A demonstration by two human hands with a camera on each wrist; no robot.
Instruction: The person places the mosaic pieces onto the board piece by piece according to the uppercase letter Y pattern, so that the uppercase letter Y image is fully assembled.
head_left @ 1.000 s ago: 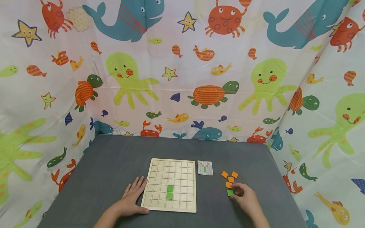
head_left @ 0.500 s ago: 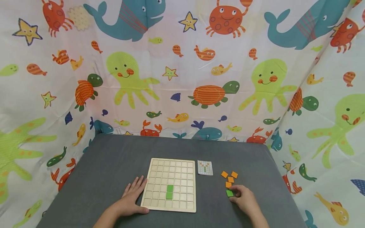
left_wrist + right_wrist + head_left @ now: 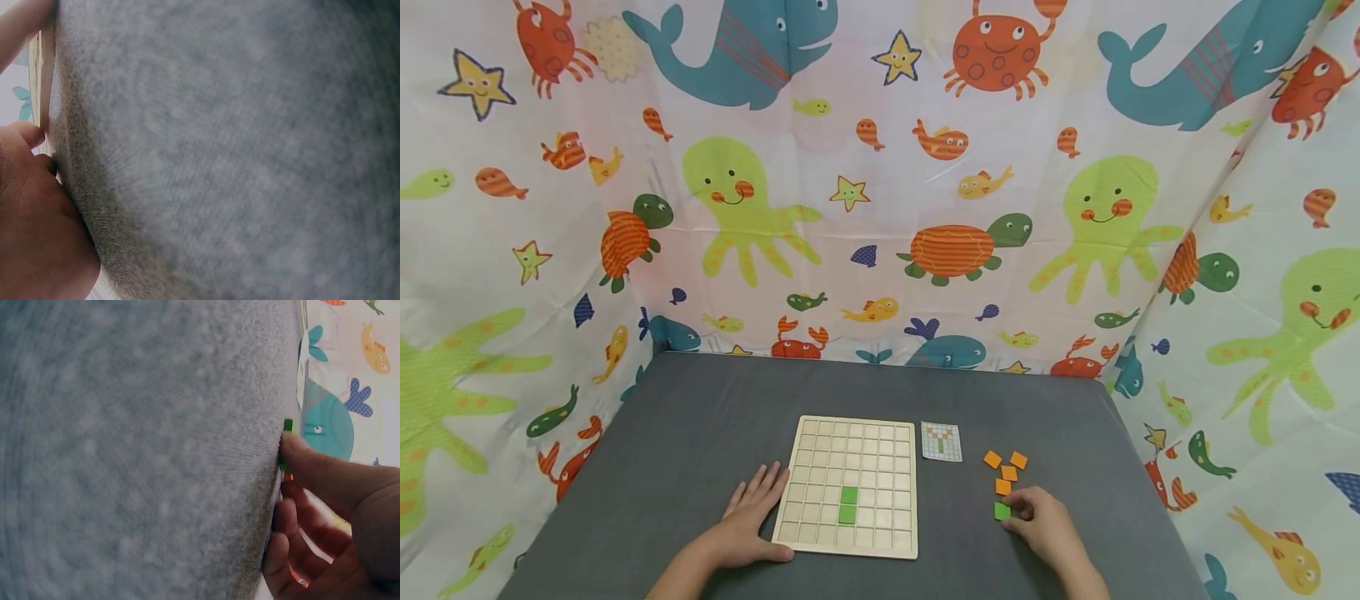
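One green square tile (image 3: 1002, 511) sits just past three o'clock of the pale wooden gridded board (image 3: 820, 458), edges roughly aligned, pinched between thumb and fingers of the right hand (image 3: 1041, 521). Two green square tiles (image 3: 848, 496) form a twelve-to-six column on the board, whose nine-o'clock edge the left hand (image 3: 748, 517) touches, fingers straight. A white printed card (image 3: 942, 442) lies at two; grey table (image 3: 951, 517) separates board from four orange square tiles (image 3: 1009, 473).

Board (image 3: 887, 483) left, card (image 3: 942, 442) between, loose tiles (image 3: 1009, 473) right
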